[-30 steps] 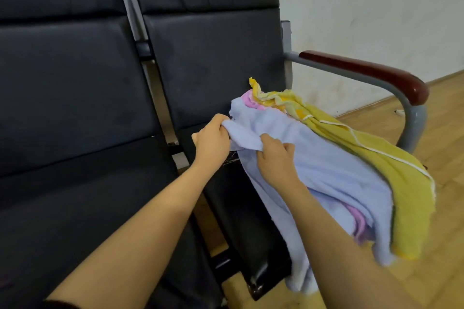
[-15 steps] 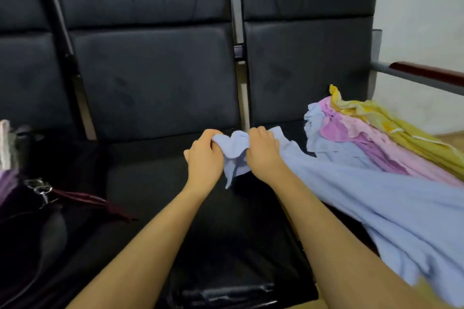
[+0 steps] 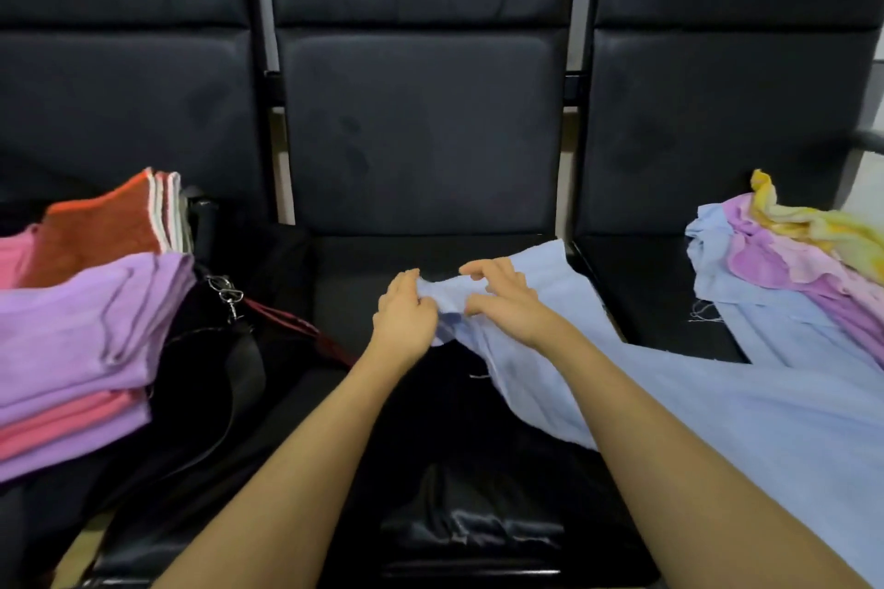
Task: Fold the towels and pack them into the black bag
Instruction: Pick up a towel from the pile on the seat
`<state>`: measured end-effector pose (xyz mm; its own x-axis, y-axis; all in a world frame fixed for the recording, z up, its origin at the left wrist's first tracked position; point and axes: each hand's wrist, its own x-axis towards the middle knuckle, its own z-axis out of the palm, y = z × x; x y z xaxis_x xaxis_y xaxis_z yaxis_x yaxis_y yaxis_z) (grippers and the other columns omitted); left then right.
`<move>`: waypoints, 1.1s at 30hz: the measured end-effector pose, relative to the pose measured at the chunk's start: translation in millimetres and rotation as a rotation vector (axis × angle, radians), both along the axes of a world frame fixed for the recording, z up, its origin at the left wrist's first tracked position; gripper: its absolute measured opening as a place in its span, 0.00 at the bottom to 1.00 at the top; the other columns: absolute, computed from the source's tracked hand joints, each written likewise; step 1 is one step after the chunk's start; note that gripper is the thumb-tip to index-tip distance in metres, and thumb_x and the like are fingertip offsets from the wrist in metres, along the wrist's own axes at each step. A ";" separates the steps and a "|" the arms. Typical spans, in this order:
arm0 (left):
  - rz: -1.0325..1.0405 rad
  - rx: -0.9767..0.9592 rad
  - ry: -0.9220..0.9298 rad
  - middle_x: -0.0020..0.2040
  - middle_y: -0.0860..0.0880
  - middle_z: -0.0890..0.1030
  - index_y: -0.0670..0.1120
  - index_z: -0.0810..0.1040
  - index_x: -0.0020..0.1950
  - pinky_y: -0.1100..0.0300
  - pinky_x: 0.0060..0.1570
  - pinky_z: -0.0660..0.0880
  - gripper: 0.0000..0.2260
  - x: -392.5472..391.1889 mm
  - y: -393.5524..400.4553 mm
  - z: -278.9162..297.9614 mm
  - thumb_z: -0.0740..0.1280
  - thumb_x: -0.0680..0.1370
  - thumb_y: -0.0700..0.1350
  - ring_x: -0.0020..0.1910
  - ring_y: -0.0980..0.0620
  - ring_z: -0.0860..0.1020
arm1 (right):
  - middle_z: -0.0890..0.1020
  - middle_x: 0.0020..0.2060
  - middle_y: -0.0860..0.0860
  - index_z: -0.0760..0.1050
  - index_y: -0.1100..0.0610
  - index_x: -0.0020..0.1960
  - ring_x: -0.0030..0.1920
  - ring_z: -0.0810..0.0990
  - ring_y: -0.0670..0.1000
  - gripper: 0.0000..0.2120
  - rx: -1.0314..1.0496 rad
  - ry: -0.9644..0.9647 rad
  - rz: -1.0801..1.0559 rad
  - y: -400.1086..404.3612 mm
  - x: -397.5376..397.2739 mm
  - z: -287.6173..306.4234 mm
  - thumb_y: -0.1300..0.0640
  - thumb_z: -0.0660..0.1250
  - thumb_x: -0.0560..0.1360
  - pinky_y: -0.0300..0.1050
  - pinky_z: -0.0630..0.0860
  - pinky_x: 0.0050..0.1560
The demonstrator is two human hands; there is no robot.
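A light blue towel [image 3: 717, 407] trails from the right seat across the middle seat [image 3: 363, 263]. My left hand [image 3: 404, 318] grips its bunched corner. Beside it, my right hand [image 3: 504, 301] lies on the same edge with its fingers spread and loosely bent. On the left seat sits the black bag [image 3: 205, 363], its strap and a metal clip showing. Folded purple towels [image 3: 86, 325], pink ones and an orange towel [image 3: 100, 230] are stacked on it. Whether they sit inside the bag cannot be told.
On the right seat lies a loose pile of unfolded towels [image 3: 784, 263]: blue, pink-purple and yellow. Black padded backrests [image 3: 421, 124] stand behind all three seats. A dark red cord [image 3: 306, 330] runs from the bag onto the middle seat.
My view swung left from the right seat to the middle one. Both hands dragged the blue towel's corner leftwards off the pile, and my right hand's fingers loosened and spread.
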<state>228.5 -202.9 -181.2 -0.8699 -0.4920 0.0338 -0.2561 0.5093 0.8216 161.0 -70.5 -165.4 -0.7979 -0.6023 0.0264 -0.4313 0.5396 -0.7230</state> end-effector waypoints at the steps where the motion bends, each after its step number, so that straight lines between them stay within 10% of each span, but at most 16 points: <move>1: -0.025 -0.071 -0.064 0.77 0.44 0.57 0.45 0.59 0.75 0.50 0.72 0.57 0.23 0.1 1.2 -4.7 0.55 0.80 0.41 0.73 0.43 0.59 | 0.68 0.60 0.44 0.70 0.48 0.63 0.61 0.65 0.48 0.15 0.033 -0.001 -0.017 6.0 -3.6 -1.9 0.55 0.59 0.77 0.43 0.58 0.58; 8: -0.274 -0.405 -0.277 0.73 0.45 0.62 0.45 0.63 0.72 0.52 0.67 0.56 0.20 7.2 40.6 -35.6 0.56 0.81 0.49 0.70 0.44 0.61 | 0.62 0.74 0.48 0.63 0.46 0.73 0.74 0.58 0.51 0.22 0.717 0.340 0.031 57.1 -22.1 -38.1 0.48 0.56 0.80 0.49 0.52 0.70; 21: -0.412 -0.625 -0.436 0.77 0.45 0.36 0.49 0.39 0.78 0.51 0.73 0.38 0.28 -9.8 4.9 -84.7 0.48 0.83 0.54 0.76 0.48 0.37 | 0.37 0.77 0.47 0.38 0.47 0.78 0.76 0.35 0.50 0.29 0.707 0.169 0.009 10.3 -25.8 -80.9 0.41 0.45 0.81 0.56 0.33 0.73; 27: -0.288 -0.732 -0.407 0.77 0.43 0.39 0.51 0.44 0.78 0.49 0.73 0.42 0.28 -8.9 -23.7 -74.0 0.54 0.81 0.44 0.77 0.46 0.43 | 0.49 0.78 0.48 0.57 0.48 0.76 0.77 0.47 0.50 0.24 0.347 0.036 -0.058 -13.4 -27.9 -74.2 0.47 0.53 0.82 0.52 0.43 0.74; 33: -0.412 -0.862 -0.112 0.62 0.48 0.64 0.46 0.71 0.59 0.58 0.55 0.58 0.15 -0.9 1.9 -46.4 0.60 0.73 0.37 0.58 0.45 0.64 | 0.73 0.58 0.54 0.69 0.59 0.62 0.57 0.71 0.55 0.14 0.401 0.614 -0.395 9.7 -25.3 -46.3 0.61 0.58 0.76 0.46 0.62 0.52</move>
